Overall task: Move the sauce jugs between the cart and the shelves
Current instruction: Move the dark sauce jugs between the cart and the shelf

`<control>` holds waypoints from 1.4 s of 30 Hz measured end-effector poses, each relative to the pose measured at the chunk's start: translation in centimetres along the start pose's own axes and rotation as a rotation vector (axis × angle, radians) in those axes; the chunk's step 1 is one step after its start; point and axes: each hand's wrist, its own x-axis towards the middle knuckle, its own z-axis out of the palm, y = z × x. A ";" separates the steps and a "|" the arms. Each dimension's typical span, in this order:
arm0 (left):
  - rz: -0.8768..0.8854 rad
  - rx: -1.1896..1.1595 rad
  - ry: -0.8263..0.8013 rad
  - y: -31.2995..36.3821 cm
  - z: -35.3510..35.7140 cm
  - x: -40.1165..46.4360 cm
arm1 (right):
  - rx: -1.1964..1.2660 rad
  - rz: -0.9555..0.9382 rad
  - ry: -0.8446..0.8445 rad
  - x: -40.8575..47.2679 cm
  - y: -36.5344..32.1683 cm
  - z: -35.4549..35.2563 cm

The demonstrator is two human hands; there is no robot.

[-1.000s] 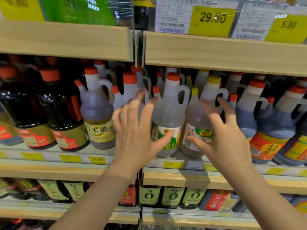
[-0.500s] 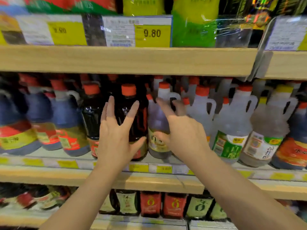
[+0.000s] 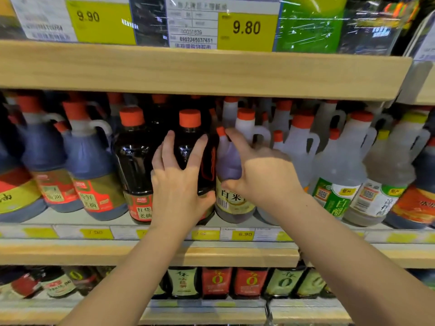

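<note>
On the middle shelf, a dark soy sauce bottle [image 3: 189,118] with an orange cap stands beside a pale purple vinegar jug [image 3: 229,161] with a yellow label. My left hand [image 3: 176,187] lies on the front of the dark bottle, fingers straight and spread, thumb against its lower right side. My right hand [image 3: 266,177] grips the vinegar jug. Its thumb is on the front above the label, its index finger reaches up to the small spout cap, and the other fingers are hidden round the jug's right side. No cart is in view.
Blue-tinted jugs [image 3: 91,156] and a second dark bottle [image 3: 134,156] crowd the left. White and clear jugs [image 3: 339,165] pack the right. A wooden shelf board [image 3: 188,71] with price tags hangs low above the caps. Smaller bottles [image 3: 216,282] fill the shelf below.
The view and both hands shifted left along the shelf, away from the clear jugs. My left hand landed on the dark bottle and my right hand closed round the purple vinegar jug.
</note>
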 end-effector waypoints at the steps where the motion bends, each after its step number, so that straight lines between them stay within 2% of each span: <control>1: -0.002 0.004 0.005 0.0 0.1 0.0 | 0.002 -0.011 0.019 -0.1 0.0 0.0; 5: -0.019 0.030 0.007 0.1 0.1 -0.1 | 0.035 -0.004 0.044 -0.5 0.1 0.0; 12: -0.015 0.082 0.009 0.8 -0.8 -0.4 | 0.122 0.019 -0.051 -1.5 -0.3 -1.2; 16: 0.251 -0.066 0.079 2.2 -1.2 -1.4 | 0.091 0.028 0.243 -4.9 2.3 -2.6; 17: 0.304 -0.100 0.057 2.9 -1.0 -1.3 | 0.083 0.073 0.253 -5.6 3.5 -2.6; 20: 0.293 -0.114 -0.039 5.2 0.2 -0.8 | 0.043 0.242 0.054 -6.4 5.5 -1.8; 23: 0.216 -0.072 -0.077 6.2 1.5 -1.3 | 0.023 0.252 -0.057 -6.0 5.7 -0.5; 27: 0.152 -0.042 -0.086 6.2 2.4 -1.8 | 0.073 0.269 -0.031 -5.8 6.1 0.3; 37: 0.144 -0.008 -0.080 6.2 2.9 -1.7 | 0.131 0.277 -0.035 -5.8 5.8 0.0; 42: 0.214 -0.156 -0.042 4.3 -0.1 -2.7 | 0.156 0.231 -0.004 -6.9 4.4 -1.3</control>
